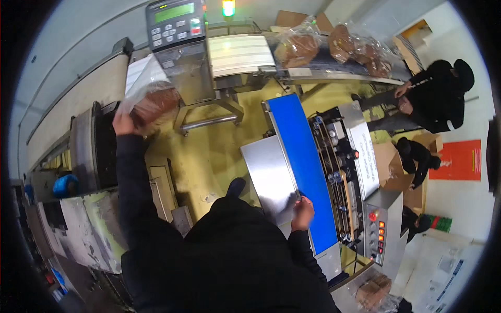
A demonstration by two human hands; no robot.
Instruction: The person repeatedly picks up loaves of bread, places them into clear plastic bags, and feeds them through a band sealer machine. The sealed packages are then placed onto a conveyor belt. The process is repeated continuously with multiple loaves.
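Observation:
My left hand (123, 122) is stretched forward to the left, its fingers closed on a clear plastic bag with brown contents (156, 106). The bag hangs by the front of a white-slatted belt, left of the weighing machine with a green screen (176, 21). My right hand (302, 213) is at the near edge of a blue conveyor belt (305, 156), slightly blurred. Its fingers are curled, and what they grip, if anything, cannot be made out. Beside that belt lies a bare steel plate (269, 175).
Several bags of brown goods (297, 49) lie on a dark conveyor (323, 58) at the back. A sealing machine with lit buttons (380, 235) runs along the blue belt's right. People in black (436, 99) are at the right, near cardboard boxes (391, 169). Worn machinery (91, 229) stands left.

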